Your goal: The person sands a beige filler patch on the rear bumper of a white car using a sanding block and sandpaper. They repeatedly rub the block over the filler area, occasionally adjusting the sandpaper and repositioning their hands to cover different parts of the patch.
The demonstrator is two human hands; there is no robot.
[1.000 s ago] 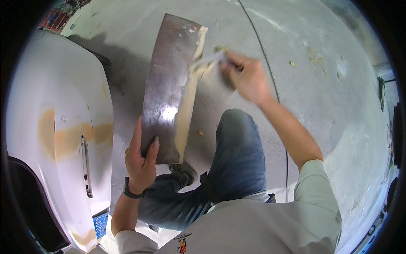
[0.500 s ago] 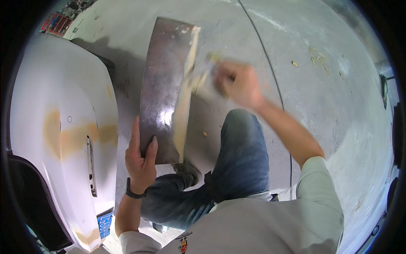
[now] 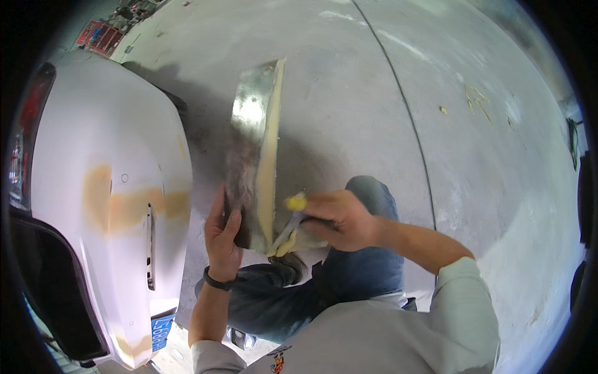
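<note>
My left hand (image 3: pixel 223 240) grips the lower end of a long, dark, shiny board (image 3: pixel 249 118), thumb on its face and fingers behind. A band of pale yellow putty (image 3: pixel 268 168) runs along the board's right edge. In my right hand (image 3: pixel 346 218) is a putty knife (image 3: pixel 291 225), partly hidden by the fingers. Its blade lies at the board's lower right corner, with a lump of putty (image 3: pixel 286 244) on it. Some brighter yellow stuff (image 3: pixel 296 202) shows by the right fingertips; I cannot tell whether it is part of the tool.
At the left stands a white car (image 3: pixel 124 131) with tan filler patches (image 3: pixel 128 206) on its rear. A black cable (image 3: pixel 398 93) crosses the grey concrete floor (image 3: pixel 349 124). Yellow scraps (image 3: pixel 478 103) lie on the floor to the right. A red crate (image 3: pixel 99 38) sits far left.
My right hand has come down and toward me with the putty knife, from beside the board's middle to its lower right corner. The board has tilted, and my left hand still holds it.
</note>
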